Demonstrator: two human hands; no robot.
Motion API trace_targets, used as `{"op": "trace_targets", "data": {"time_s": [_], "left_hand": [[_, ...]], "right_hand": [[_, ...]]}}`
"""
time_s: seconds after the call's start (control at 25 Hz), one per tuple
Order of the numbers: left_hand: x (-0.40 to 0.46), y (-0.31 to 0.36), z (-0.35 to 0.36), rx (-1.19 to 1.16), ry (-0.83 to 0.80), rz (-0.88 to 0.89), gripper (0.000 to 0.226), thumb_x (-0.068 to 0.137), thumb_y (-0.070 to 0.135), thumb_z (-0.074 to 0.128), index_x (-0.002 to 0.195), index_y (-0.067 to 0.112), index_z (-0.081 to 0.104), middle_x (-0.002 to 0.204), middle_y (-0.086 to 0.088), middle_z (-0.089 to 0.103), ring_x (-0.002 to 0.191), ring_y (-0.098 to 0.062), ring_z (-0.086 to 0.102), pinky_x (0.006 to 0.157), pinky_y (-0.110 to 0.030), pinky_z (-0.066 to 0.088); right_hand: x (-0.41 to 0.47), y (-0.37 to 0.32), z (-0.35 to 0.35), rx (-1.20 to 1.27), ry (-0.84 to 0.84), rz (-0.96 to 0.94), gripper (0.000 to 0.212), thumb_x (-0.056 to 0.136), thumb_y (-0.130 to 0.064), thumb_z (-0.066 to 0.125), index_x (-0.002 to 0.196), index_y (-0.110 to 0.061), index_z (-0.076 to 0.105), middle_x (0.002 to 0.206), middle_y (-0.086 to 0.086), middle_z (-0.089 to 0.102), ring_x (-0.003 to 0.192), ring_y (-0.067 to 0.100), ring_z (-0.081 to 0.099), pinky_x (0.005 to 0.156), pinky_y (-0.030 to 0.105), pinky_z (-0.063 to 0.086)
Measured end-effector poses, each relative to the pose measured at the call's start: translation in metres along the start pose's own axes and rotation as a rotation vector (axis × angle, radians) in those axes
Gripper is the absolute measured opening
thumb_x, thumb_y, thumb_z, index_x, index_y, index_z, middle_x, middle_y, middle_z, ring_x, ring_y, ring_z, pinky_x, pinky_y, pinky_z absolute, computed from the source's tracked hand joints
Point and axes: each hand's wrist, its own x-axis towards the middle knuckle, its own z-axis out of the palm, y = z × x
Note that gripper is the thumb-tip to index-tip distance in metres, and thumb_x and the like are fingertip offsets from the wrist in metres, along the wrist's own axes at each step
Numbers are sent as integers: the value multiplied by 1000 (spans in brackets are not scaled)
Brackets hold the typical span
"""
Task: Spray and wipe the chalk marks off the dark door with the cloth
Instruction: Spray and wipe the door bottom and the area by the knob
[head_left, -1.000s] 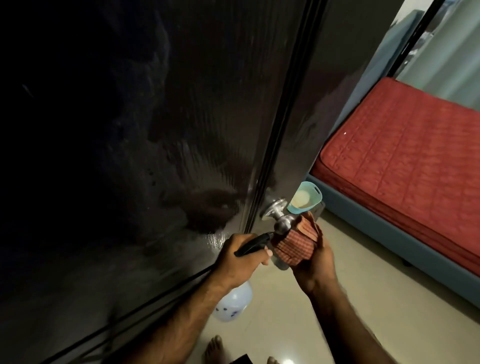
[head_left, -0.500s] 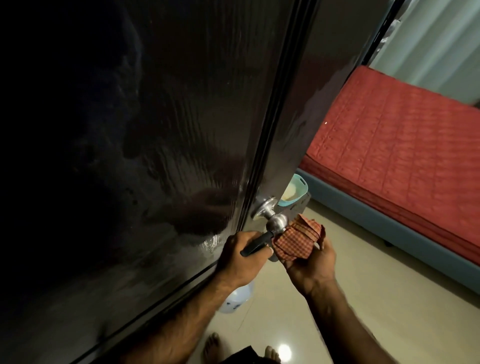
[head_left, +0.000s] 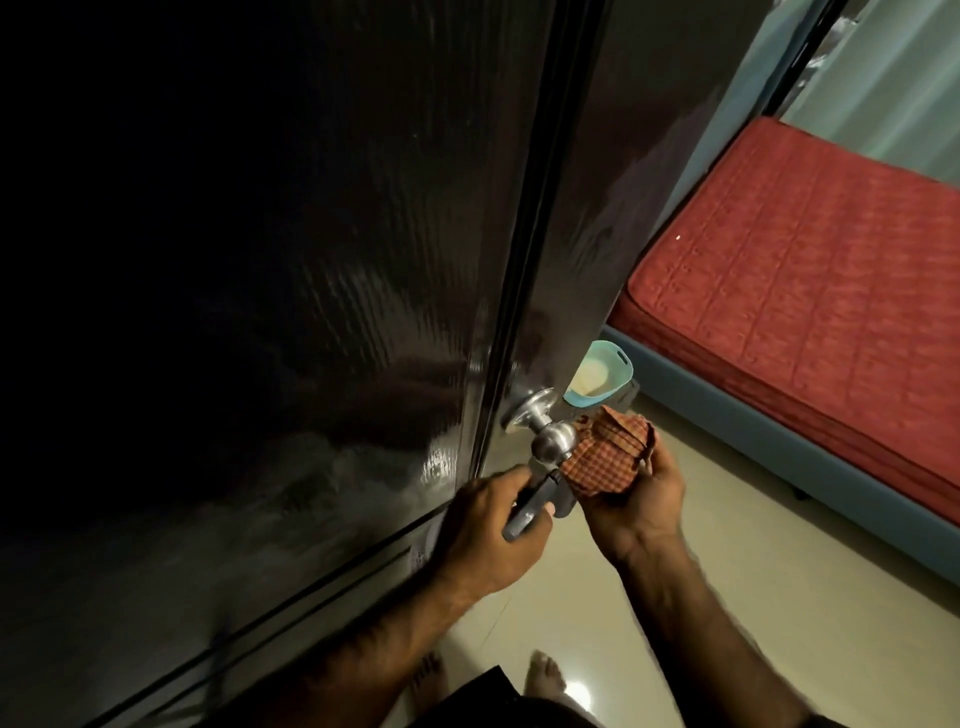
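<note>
A checked cloth (head_left: 605, 454) is held bunched in the right hand (head_left: 636, 501), fingers curled beneath it, just beside the door (head_left: 311, 312) knob (head_left: 709, 444); a spray bottle (head_left: 535, 501) (only its trigger head visible) is gripped by the left hand (head_left: 485, 535).

Pale tiled floor (head_left: 701, 597) carries a blue bed frame (head_left: 779, 452), teal tub (head_left: 602, 374) and bare feet (head_left: 543, 673).

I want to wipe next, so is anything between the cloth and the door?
Partly. The cloth, held in the right hand, sits just behind the knob, and the sprayer in the left hand lies beside it. The door panel itself looks unobstructed.
</note>
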Motion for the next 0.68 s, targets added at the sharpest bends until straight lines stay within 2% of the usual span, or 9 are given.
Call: {"op": "trace_targets", "data": {"time_s": [0.04,0.16,0.24,0.28,0.4,0.52,0.6,0.68], "left_hand": [[-2,3,5,57,27,16,34,85,25,75,80,34,42,54,13,40,51,-2,46,50,-8,24],[-5,7,18,160,39,-1,32,84,24,71,86,33,40,60,14,35,52,-2,43,53,-13,24],[-5,11,29,213,37,-41,25,84,29,65,86,31,40,64,12,39,54,-11,37,56,-26,30],[-7,14,34,233,63,-66,23,83,30,64,86,29,42,65,11,43,55,-13,37,56,-29,32],[-15,31,49,249,249,-102,17,84,32,66,90,23,52,66,5,56,60,-16,49,56,-34,46],[-17,47,59,205,439,-136,19,86,33,69,98,22,58,71,-3,65,70,-17,55,60,-29,46],[-21,53,66,239,448,-166,14,85,28,71,92,19,63,70,-4,63,65,-18,56,62,-35,48],[-23,51,69,188,458,-249,12,83,23,77,91,18,69,73,0,65,67,-17,62,64,-32,51]], "right_hand": [[1,3,0,-15,-8,28,58,101,-51,52,143,-13,66,140,15,69,116,30,71,92,44,60],[8,6,-4,-72,-25,117,59,100,-53,54,142,-13,67,142,13,68,119,29,66,97,44,56],[13,1,-8,-99,-58,158,55,102,-50,52,135,-11,71,135,13,71,115,30,68,97,45,55],[14,-4,-9,-106,-78,182,53,103,-50,51,130,-11,73,130,13,72,111,29,69,95,45,56],[20,-19,-13,-135,-129,265,51,102,-52,53,126,-13,75,123,12,73,103,28,72,87,43,59],[24,-23,-14,-190,-175,310,58,103,-53,53,137,-9,69,125,13,72,110,30,70,96,48,57],[25,-23,-14,-272,-239,268,60,104,-54,51,139,-8,67,130,13,72,120,33,66,109,53,50],[24,-22,-8,-367,-261,174,55,104,-55,51,132,-13,73,129,9,74,126,30,66,111,53,49]]}}
